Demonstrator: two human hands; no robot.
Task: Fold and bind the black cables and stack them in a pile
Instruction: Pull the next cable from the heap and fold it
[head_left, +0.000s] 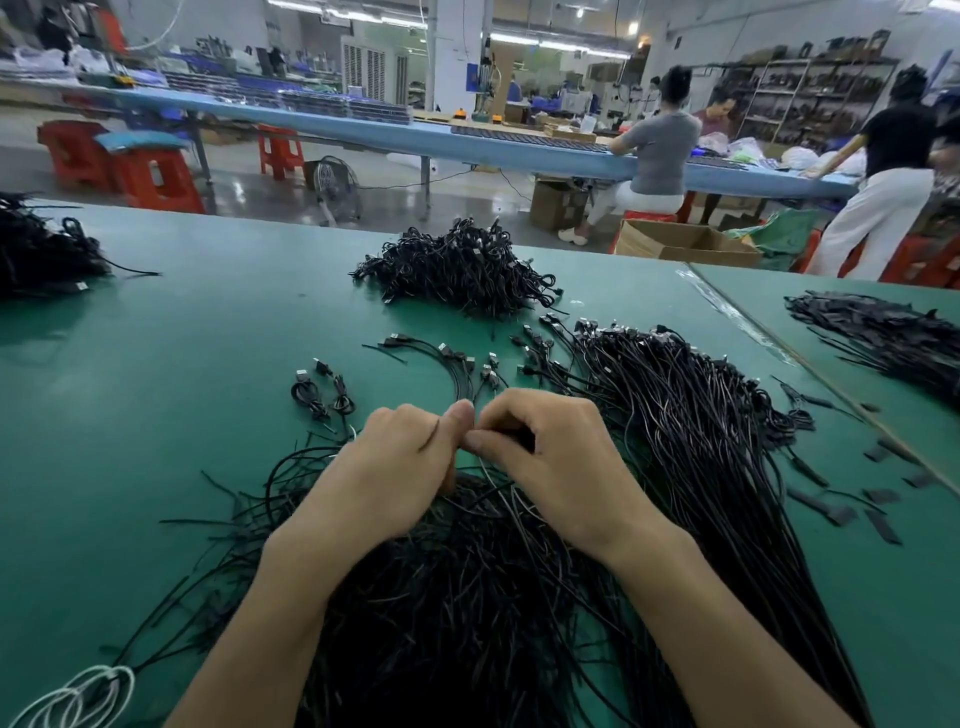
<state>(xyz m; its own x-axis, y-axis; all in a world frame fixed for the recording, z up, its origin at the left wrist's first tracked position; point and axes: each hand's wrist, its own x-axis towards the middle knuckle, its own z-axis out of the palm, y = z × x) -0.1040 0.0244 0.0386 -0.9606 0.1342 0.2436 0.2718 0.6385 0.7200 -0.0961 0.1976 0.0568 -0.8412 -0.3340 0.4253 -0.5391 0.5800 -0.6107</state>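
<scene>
head view, my left hand (400, 457) and right hand (550, 447) both pinch one black cable (514, 439), fingers curled, above loose cables (467, 597)

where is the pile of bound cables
In the head view, the pile of bound cables sits at the far middle of the green table, beyond the left hand and right hand, just behind the loose cables.
</scene>
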